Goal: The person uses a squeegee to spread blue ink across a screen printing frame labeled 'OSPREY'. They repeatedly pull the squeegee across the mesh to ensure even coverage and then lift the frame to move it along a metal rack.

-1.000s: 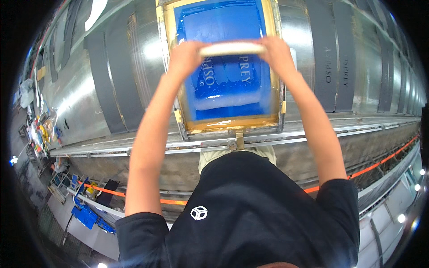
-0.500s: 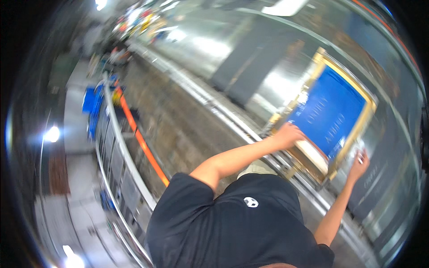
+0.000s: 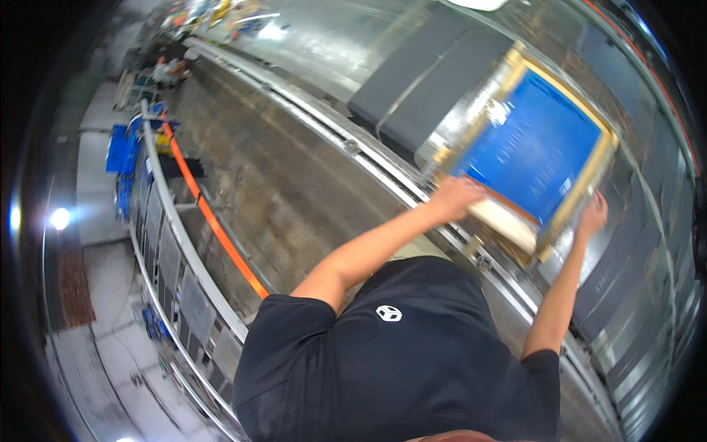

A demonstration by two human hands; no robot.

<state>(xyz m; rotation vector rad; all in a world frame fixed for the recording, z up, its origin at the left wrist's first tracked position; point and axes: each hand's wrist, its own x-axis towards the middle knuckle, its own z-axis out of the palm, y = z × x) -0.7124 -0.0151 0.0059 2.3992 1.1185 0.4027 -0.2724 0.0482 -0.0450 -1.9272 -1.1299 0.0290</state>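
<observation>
A screen printing frame (image 3: pixel 605 151) with wooden-coloured rails and a blue mesh (image 3: pixel 534 147) lies over the long table on my right. Pale lettering shows on the mesh. My left hand (image 3: pixel 458 197) is closed on the frame's near left corner, beside a cream strip (image 3: pixel 508 225) along its near end. At the right rail, my right hand (image 3: pixel 593 215) has its fingers curled against the outer edge; motion blur softens its fingertips. The undersides of both hands are hidden.
Dark rectangular panels (image 3: pixel 420 74) lie on the shiny table. A metal rail (image 3: pixel 350 146) runs along its near edge. Across the aisle floor (image 3: pixel 258 169) stands a curved metal rack (image 3: pixel 177 258) with an orange bar (image 3: pixel 210 214). Another person (image 3: pixel 169 71) is far off.
My right hand has moved up and closer to the frame's right rail. My left hand stays at the near left corner. The whole view has shifted slightly.
</observation>
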